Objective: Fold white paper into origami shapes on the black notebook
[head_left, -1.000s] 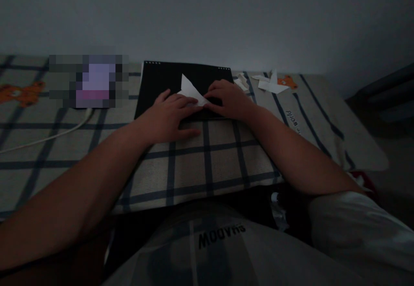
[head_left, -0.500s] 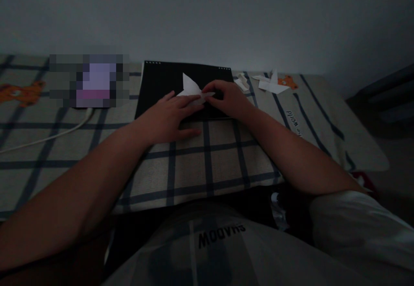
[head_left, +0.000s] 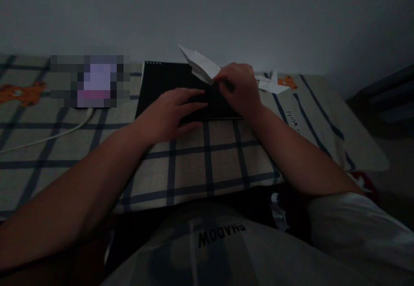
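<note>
a plain wall (head_left: 207, 14) was seen dimly behind the worktop (head_left: 365, 148), most of which was covered by a checked cloth (head_left: 190, 165). over a black pad (head_left: 168, 81) laid on that cloth, a folded white paper (head_left: 203, 64) was held at a tilt, its pointed end aimed up and to the left. its near right end was pinched by the grip of the right hand (head_left: 239, 87), between thumb and fingers, while the grip of the left hand (head_left: 164, 113) was spread, palm down and with nothing held, over the pad's near left part. the paper was judged very light and thin, stiffened somewhat along its folds but easily creased or torn, so a gentle hold on the layered, folded end was favoured over the loose flaps. just to the right of the right hand, another folded piece (head_left: 273, 87) was seen on the cloth, where it could be brushed by the knuckles. farther left, a pixelated device (head_left: 97, 79) and its white cable (head_left: 69, 130) were placed well apart from both hands, and nothing was seen between the paper and the left hand.
</note>
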`<state>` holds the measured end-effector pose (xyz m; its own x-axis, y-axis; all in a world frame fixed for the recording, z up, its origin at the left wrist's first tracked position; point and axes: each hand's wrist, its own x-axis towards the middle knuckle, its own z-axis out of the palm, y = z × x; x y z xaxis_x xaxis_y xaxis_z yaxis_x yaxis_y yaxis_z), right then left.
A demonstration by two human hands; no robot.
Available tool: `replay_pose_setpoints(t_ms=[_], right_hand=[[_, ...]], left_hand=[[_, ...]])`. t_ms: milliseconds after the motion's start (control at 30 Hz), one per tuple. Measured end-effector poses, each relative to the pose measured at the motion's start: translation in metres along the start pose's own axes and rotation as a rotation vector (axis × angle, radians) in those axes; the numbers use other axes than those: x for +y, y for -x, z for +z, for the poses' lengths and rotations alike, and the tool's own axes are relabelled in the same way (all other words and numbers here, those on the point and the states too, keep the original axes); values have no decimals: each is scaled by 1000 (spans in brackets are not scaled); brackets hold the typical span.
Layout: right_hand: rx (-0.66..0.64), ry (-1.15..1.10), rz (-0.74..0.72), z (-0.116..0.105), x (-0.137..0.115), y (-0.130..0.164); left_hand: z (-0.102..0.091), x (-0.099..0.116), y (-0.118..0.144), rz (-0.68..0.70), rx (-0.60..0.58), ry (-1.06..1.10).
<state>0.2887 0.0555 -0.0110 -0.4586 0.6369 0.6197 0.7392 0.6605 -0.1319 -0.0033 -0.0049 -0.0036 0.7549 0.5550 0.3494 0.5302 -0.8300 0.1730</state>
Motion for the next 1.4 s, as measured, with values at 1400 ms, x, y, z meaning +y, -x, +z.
replay_pose_setpoints(t_ms=[1400], right_hand=[[-405,-211,-160,6,-15,6]], left_hand=[[-1,5,0,-292,-223,-153]])
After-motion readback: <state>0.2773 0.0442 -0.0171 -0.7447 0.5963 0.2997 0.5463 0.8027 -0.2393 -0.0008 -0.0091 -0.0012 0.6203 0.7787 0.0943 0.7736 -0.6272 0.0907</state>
